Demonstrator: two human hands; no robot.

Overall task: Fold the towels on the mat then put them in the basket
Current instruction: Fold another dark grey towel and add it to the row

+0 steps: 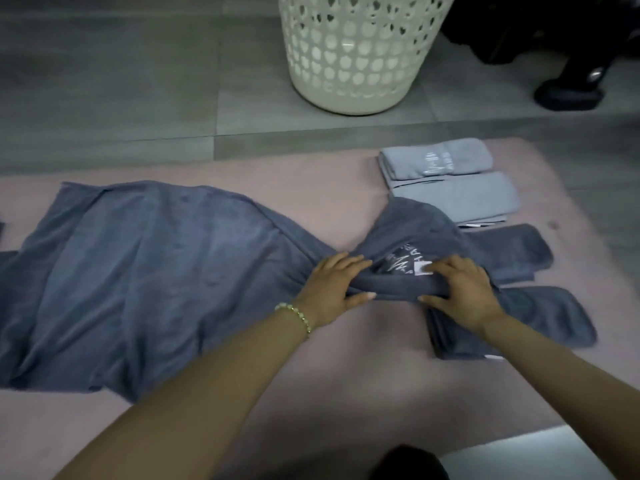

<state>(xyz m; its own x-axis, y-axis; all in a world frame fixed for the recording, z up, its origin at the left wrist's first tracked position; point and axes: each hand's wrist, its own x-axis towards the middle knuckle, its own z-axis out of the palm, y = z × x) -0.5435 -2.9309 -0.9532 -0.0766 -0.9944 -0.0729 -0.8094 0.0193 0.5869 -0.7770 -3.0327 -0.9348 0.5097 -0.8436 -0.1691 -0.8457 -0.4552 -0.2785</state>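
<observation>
Pink mat [346, 382] covers the near floor. On it lies a dark slate towel [156, 265], spread wide to the left with its right end gathered into a thick roll. Folding this towel looks barely begun, since most of it lies flat. The next move probably means carrying the gathered end left over the spread part and matching the edges. The left hand [332, 285] and right hand [460, 289] sit side by side, each gripping the roll, fingers over the top and thumb on the near side. Just right lie folded dark towels [540, 327], and beyond them folded pale grey towels [460, 199]. Farther off, on grey tiles [104, 81], stands a white perforated basket [360, 64].
</observation>
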